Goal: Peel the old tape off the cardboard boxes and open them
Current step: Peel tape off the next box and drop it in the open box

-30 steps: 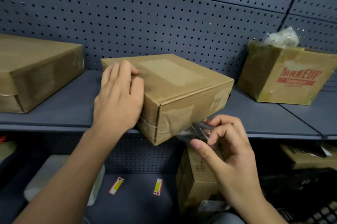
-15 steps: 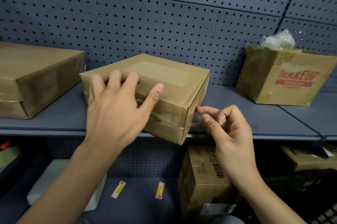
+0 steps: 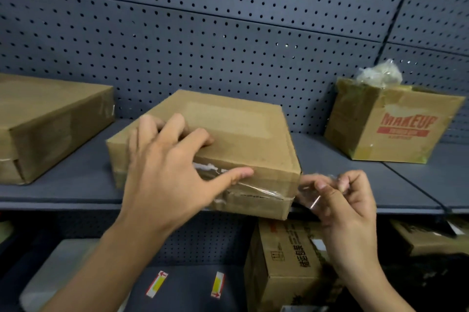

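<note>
A flat cardboard box (image 3: 236, 131) lies on the grey shelf (image 3: 76, 174), its front corner past the shelf edge. My left hand (image 3: 172, 169) grips the box's front left part, fingers over the top and thumb along the front seam. Clear tape (image 3: 256, 191) runs along that front seam, partly lifted and wrinkled. My right hand (image 3: 342, 200) is at the box's right corner, pinching the loose end of the clear tape between thumb and fingers.
A larger taped box (image 3: 45, 121) sits at the left of the shelf. A box printed MAKEUP (image 3: 390, 123) with crumpled plastic on top stands at the right. Below the shelf are another printed carton (image 3: 286, 261) and a white bin (image 3: 63, 268). Pegboard wall behind.
The box has turned further clockwise under my left hand, bringing the long taped side to the front. My right hand moved right, pulling the tape end away from the box corner.
</note>
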